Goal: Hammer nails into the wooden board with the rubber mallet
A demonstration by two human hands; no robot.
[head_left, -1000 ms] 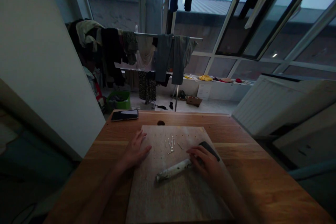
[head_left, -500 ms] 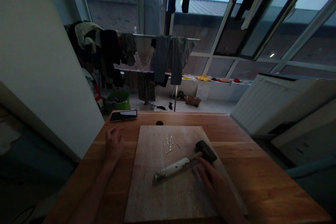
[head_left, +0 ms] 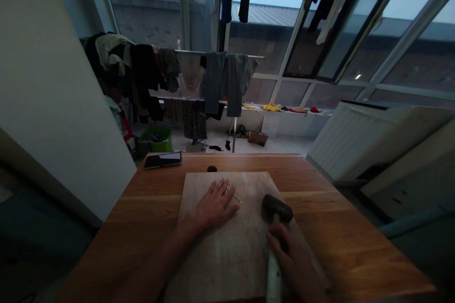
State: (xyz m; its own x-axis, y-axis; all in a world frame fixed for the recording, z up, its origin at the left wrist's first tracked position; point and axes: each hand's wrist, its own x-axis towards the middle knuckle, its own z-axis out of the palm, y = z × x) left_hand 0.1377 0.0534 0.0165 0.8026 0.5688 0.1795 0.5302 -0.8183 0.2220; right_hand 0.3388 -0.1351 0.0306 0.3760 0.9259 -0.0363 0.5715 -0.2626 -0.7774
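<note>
My left hand (head_left: 217, 203) lies flat over the upper part of a wooden board (head_left: 220, 265), fingers spread on top of several nails (head_left: 237, 198). Most of the nails are hidden beneath it; one lies in plain sight just right of the fingers. At the board's right side, my right hand (head_left: 289, 248) grips the mallet (head_left: 277, 207) with its fingers round the handle just below the dark head. The pale end of the handle points toward me.
The board rests on a wooden table (head_left: 341, 236). A phone (head_left: 162, 160) lies at the table's far left corner, and a small round dark object (head_left: 212, 168) sits behind the board. Beyond the table stands a drying rack with clothes (head_left: 216, 80) and a green basket (head_left: 156, 139).
My left hand has moved right from the table onto the nails. My right hand has taken hold of the mallet and swung its handle round from pointing left to pointing toward me.
</note>
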